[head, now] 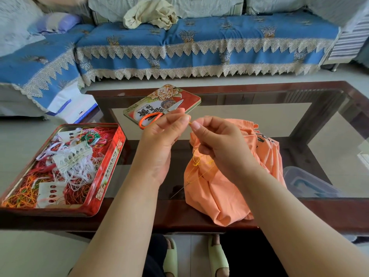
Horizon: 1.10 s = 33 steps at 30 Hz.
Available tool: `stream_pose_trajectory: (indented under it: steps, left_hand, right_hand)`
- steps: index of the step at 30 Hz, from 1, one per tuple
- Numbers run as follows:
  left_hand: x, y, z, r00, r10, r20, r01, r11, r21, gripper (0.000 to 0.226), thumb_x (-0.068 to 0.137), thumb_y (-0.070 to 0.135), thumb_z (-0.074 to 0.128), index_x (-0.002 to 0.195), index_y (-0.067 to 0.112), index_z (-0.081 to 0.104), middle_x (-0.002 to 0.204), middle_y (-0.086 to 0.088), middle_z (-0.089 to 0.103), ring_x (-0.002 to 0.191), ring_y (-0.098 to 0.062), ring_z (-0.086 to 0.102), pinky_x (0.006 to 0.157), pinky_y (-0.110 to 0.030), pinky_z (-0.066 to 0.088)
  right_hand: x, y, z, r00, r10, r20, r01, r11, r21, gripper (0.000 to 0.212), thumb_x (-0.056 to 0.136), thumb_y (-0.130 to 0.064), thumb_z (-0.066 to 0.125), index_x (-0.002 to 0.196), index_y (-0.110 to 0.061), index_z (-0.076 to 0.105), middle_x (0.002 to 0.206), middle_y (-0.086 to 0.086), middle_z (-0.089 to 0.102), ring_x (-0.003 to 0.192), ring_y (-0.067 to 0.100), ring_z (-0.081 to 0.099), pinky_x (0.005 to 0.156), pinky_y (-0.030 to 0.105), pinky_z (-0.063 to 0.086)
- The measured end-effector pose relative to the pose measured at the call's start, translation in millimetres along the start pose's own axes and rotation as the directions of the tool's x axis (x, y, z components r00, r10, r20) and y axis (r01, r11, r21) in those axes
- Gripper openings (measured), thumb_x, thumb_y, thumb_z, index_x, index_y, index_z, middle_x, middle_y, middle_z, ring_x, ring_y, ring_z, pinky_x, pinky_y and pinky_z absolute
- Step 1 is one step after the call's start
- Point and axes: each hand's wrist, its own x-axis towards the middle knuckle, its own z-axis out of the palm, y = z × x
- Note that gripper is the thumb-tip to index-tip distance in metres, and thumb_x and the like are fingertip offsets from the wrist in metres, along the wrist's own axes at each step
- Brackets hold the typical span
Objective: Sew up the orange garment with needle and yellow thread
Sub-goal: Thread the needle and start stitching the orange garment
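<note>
Both hands pinch the thin yellow thread (190,123) above the crumpled orange cotton garment (215,188): left hand (161,136), right hand (215,140). The slim steel needle (179,191) dangles below (point near-left), nearer the left hand.

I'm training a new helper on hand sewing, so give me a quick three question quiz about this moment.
1. True or false: the scissors lie on the tin lid.
2. Which hands pinch the yellow thread? A left only, B right only, C both.
3. Where does the needle hang?

Key: 1 true. 2 C, left hand and right hand. 3 From the thread, at the orange garment's left edge, held by neither hand.
</note>
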Motion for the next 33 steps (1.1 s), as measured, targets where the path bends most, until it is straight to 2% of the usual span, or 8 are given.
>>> stream_pose_trajectory:
  steps: [2,7,10,12,15,21,26,33]
  left_hand:
    - [1.0,0.1,-1.3,1.000,0.007,-0.021,-0.007,1.000,-0.004,0.006,0.069,0.029,0.071,0.072,0.028,0.076,0.104,0.010,0.071,0.110,-0.008,0.061,0.082,-0.023,0.045]
    - [1.0,-0.3,-5.1,1.000,-0.017,0.003,0.016,0.998,0.064,0.022,0.073,0.034,0.068,0.092,0.025,0.074,0.107,0.012,0.072,0.102,-0.005,0.062,0.088,-0.028,0.047]
    - [0.7,-0.5,-10.5,0.996,-0.047,0.073,0.027,0.964,0.265,0.020,0.081,0.034,0.064,0.099,0.031,0.074,0.117,0.016,0.069,0.115,-0.008,0.059,0.095,-0.029,0.048]
    - [0.0,-1.1,-9.6,0.997,-0.035,0.064,0.012,0.945,0.328,0.017,0.082,0.030,0.065,0.095,0.033,0.075,0.112,0.016,0.071,0.114,-0.006,0.060,0.096,-0.028,0.048]
    - [-2.5,-0.8,-1.6,0.997,-0.026,0.067,0.012,0.979,0.204,0.016,0.073,0.029,0.066,0.085,0.031,0.077,0.103,0.014,0.074,0.105,-0.002,0.064,0.083,-0.021,0.050]
    - [-2.3,1.5,2.2,0.998,0.003,0.064,-0.008,0.997,0.080,0.015,0.072,0.025,0.066,0.076,0.031,0.079,0.094,0.012,0.075,0.096,-0.003,0.066,0.076,-0.019,0.052]
    - [-2.2,2.7,0.6,0.996,-0.038,0.078,0.038,0.999,0.005,0.013,0.075,0.024,0.064,0.082,0.023,0.076,0.088,0.010,0.072,0.086,-0.003,0.065,0.084,-0.026,0.048]
    - [1.6,4.1,-4.2,0.978,-0.152,0.142,0.174,0.972,-0.158,0.021,0.078,0.019,0.060,0.083,0.027,0.079,0.078,0.011,0.069,0.065,-0.001,0.056,0.069,-0.019,0.045]
  right_hand:
    - [-0.7,-1.6,-1.7,1.000,-0.004,-0.029,0.002,0.998,-0.059,0.008,0.092,-0.017,0.060,0.087,-0.012,0.065,0.060,-0.015,0.061,0.052,0.008,0.043,0.048,0.016,0.040]
    - [-0.8,-5.0,-5.9,0.998,0.006,-0.060,-0.016,0.985,-0.174,0.011,0.093,-0.023,0.059,0.088,-0.015,0.065,0.054,-0.013,0.055,0.051,0.007,0.045,0.049,0.015,0.040]
    - [0.6,-4.1,-5.9,0.998,0.063,-0.032,-0.063,0.998,0.012,0.017,0.095,-0.017,0.056,0.083,-0.014,0.066,0.053,-0.010,0.049,0.053,0.009,0.038,0.052,0.020,0.038]
    - [2.1,-4.5,-3.3,0.994,0.110,0.014,-0.111,0.981,0.161,0.029,0.095,-0.013,0.054,0.072,-0.016,0.071,0.053,-0.008,0.044,0.053,0.008,0.034,0.050,0.019,0.035]
    - [3.7,-3.8,-0.3,0.981,0.174,0.081,-0.190,0.945,0.267,0.038,0.093,-0.012,0.054,0.060,-0.018,0.072,0.054,-0.006,0.039,0.051,0.005,0.031,0.046,0.016,0.032]
    - [2.0,-5.1,-0.4,0.957,0.257,0.136,-0.290,0.889,0.353,0.020,0.078,-0.017,0.063,0.059,-0.015,0.069,0.057,-0.002,0.036,0.050,0.005,0.029,0.043,0.015,0.032]
    - [0.9,-4.8,0.8,0.940,0.288,0.184,-0.336,0.880,0.336,0.024,0.080,-0.016,0.062,0.057,-0.017,0.069,0.058,-0.003,0.039,0.051,0.006,0.028,0.043,0.014,0.030]
    - [1.5,-2.9,-1.5,0.932,0.304,0.199,-0.349,0.900,0.259,0.024,0.081,-0.019,0.063,0.058,-0.018,0.071,0.062,-0.002,0.034,0.054,0.006,0.026,0.045,0.014,0.028]
